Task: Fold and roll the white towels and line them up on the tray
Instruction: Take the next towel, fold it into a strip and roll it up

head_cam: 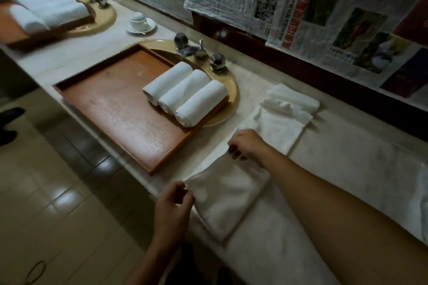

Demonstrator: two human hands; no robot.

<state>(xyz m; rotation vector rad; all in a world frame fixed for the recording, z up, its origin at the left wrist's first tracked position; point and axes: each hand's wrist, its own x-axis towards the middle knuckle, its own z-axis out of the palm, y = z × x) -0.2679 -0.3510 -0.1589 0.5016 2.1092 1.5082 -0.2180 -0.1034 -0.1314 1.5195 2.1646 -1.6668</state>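
A folded white towel lies flat on the marble counter near its front edge. My left hand pinches its near left corner. My right hand pinches the far left corner of the same towel. On the right end of the brown wooden tray, three rolled white towels lie side by side. Another white towel lies loosely folded on the counter beyond my right hand.
The tray rests over a beige sink with chrome taps. A white cup on a saucer stands further left. A second tray with towels sits at the far left. Newspaper covers the wall behind.
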